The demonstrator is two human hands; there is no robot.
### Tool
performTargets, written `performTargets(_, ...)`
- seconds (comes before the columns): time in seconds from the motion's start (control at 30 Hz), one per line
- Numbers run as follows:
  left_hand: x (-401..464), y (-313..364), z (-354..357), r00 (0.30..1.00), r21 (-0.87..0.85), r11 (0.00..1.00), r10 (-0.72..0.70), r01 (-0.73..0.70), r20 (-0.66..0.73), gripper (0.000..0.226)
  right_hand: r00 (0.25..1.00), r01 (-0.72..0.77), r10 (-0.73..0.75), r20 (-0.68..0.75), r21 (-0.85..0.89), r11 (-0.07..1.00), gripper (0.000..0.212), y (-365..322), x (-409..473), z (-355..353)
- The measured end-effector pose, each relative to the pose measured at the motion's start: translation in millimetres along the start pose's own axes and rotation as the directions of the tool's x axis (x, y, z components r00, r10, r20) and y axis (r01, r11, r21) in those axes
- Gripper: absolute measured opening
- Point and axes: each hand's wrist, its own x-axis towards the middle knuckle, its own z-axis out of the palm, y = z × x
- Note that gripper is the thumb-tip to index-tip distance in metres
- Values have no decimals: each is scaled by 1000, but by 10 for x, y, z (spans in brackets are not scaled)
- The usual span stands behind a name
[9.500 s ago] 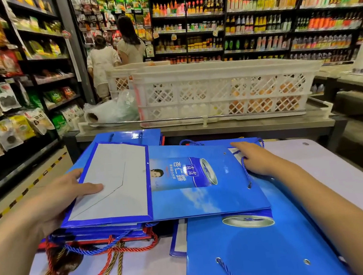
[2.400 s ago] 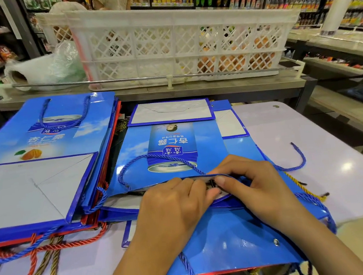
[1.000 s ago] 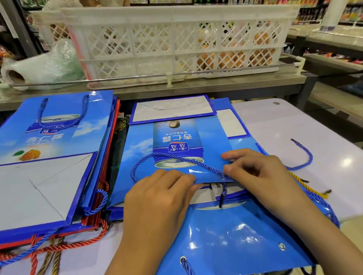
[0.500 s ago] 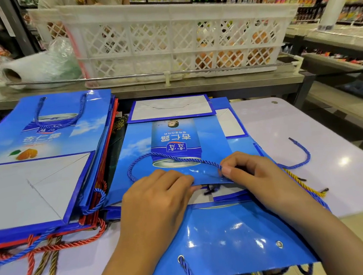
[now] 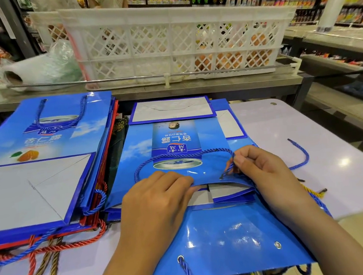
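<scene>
A glossy blue bag point(image 5: 221, 245) lies flat at the near edge of the white surface point(image 5: 348, 175), metal eyelets showing along its near side. Partly over it lies the printed gift bag point(image 5: 137, 155), flat, its can picture upside down to the camera and its mouth toward the person.

The left hand point(image 5: 161, 206) rests on that mouth, fingers curled over the upper paper edge and gripping it, so the opening gapes a little. The right hand point(image 5: 269, 173) pinches one end of the blue rope handle point(image 5: 178, 154) between thumb and forefinger, close to the bag's right corner; the rest of the cord arcs across the printed can.

Just beside it, to the left, sits a stack of flat blue bags point(image 5: 25, 192), with red cords point(image 5: 60, 246) and gold cords point(image 5: 53, 274) trailing off the near edge. A loose blue cord point(image 5: 300, 151) lies to the right.

Beyond, a steel counter point(image 5: 193, 89) carries a white lattice crate point(image 5: 164, 27) and a roll of plastic bags point(image 5: 41, 69).
</scene>
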Motion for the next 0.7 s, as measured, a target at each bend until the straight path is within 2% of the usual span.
performTargets(0.13,3,0,-4,999,-29,999,-35,36,15,29,1000,-4,8,-23,166,986,15,-6,4,4)
performTargets(0.23,18,13,-18,997,-69,995,-78,77,-4,28,990,18,20,-139,270,963,14,-20,11,-24)
performTargets(0.33,24,20,-41,992,-123,985,-121,117,-27,33,971,-13,95,-218,354,935,21,-41,20,-36)
performTargets(0.43,27,11,-66,986,-184,972,-157,145,-54,35,971,-142,209,-115,426,894,23,-115,18,-39)
performTargets(0.53,70,27,-155,984,-228,960,-174,161,-39,36,977,-212,187,101,416,884,25,-195,17,-27)
performTargets(0.6,152,58,-265,976,-281,934,-211,220,60,42,975,-209,160,153,401,892,28,-202,19,-14)
performTargets(0.7,377,111,-381,886,-412,788,-366,458,285,38,976,-197,130,175,453,869,36,-194,16,-26)
